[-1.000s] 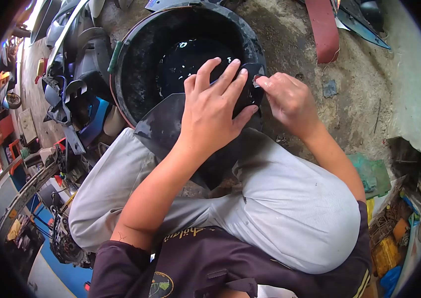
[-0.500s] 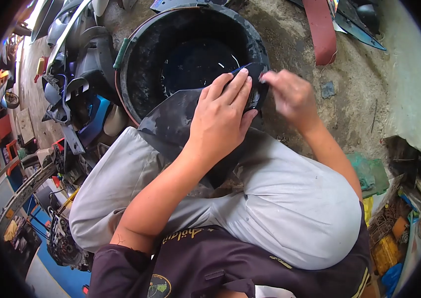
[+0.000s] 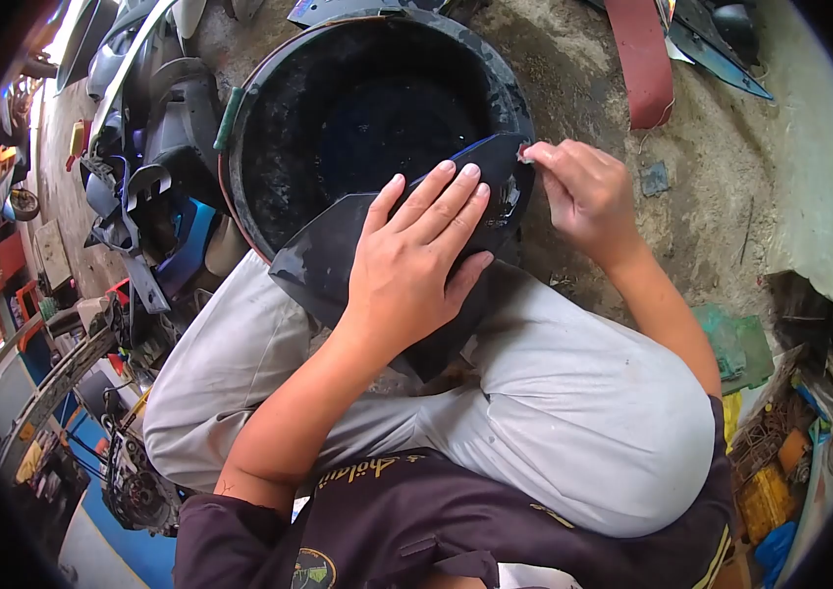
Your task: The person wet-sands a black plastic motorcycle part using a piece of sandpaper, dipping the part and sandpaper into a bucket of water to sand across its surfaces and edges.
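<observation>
A dark, wet-looking plastic panel (image 3: 315, 243) leans across the near rim of a black bucket (image 3: 261, 187). Pressed flat on it with fingers outstretched is my left hand (image 3: 418, 250). At the panel's far right tip, my right hand (image 3: 588, 196) has its fingers closed in a pinch on a small reddish scrap (image 3: 524, 152), which is right at the panel's edge. Dark liquid (image 3: 387, 128) lies in the bottom of the bucket. The lower part of the panel goes down between my knees, partly hidden by my left hand and forearm.
Dark plastic body panels (image 3: 186, 118) are heaped left of the bucket. A dull red strip (image 3: 640, 69) lies on the concrete floor at the upper right, with a small grey square (image 3: 654, 179) below it. A greenish sheet (image 3: 735, 344) is beside my right knee.
My left hand has slid down and left on the panel, its fingers more spread. My right hand has shifted slightly to the right, and the reddish scrap shows more clearly at its fingertips.
</observation>
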Demonstrator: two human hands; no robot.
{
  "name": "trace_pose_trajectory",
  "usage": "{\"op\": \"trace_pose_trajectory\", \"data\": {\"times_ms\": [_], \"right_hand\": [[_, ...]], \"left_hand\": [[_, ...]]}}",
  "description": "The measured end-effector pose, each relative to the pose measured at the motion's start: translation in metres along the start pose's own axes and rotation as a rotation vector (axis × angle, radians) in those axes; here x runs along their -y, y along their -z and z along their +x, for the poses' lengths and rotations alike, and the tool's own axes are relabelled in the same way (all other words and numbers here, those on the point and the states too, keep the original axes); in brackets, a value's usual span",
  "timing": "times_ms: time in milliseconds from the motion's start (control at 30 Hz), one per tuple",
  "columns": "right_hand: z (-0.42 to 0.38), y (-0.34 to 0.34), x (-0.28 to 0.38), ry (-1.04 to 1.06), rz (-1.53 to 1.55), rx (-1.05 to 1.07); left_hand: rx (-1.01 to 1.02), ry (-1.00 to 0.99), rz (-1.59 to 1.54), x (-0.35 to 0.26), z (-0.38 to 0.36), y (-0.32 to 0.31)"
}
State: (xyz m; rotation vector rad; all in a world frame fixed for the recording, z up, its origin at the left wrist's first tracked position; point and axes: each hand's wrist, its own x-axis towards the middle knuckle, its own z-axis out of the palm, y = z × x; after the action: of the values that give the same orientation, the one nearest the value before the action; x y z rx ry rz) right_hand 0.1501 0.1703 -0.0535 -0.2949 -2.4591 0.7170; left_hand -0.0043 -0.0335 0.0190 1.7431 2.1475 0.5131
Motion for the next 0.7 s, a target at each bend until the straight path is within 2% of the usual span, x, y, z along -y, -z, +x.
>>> {"op": "trace_pose_trajectory", "data": {"times_ms": [133,233,400,500,633,700], "right_hand": [[-0.010,0.002,0.018,0.010,0.016,0.079],[-0.005,0.004,-0.003,0.004,-0.029,0.047],[-0.002,0.011,0.011,0.048,-0.043,0.136],[-0.005,0.004,0.000,-0.005,-0.068,0.032],[-0.004,0.008,0.013,0.046,-0.048,0.129],[-0.003,0.007,0.005,0.007,-0.056,0.081]], "left_hand": [[0.001,0.011,0.003,-0.001,0.000,-0.005],[-0.007,0.005,0.001,0.000,0.000,-0.006],[-0.014,0.002,0.017,-0.001,0.000,-0.007],[-0.018,0.006,0.017,-0.002,-0.001,-0.008],[-0.025,-0.004,0.021,0.000,0.000,-0.008],[-0.029,-0.005,0.011,-0.001,-0.001,-0.009]]}}
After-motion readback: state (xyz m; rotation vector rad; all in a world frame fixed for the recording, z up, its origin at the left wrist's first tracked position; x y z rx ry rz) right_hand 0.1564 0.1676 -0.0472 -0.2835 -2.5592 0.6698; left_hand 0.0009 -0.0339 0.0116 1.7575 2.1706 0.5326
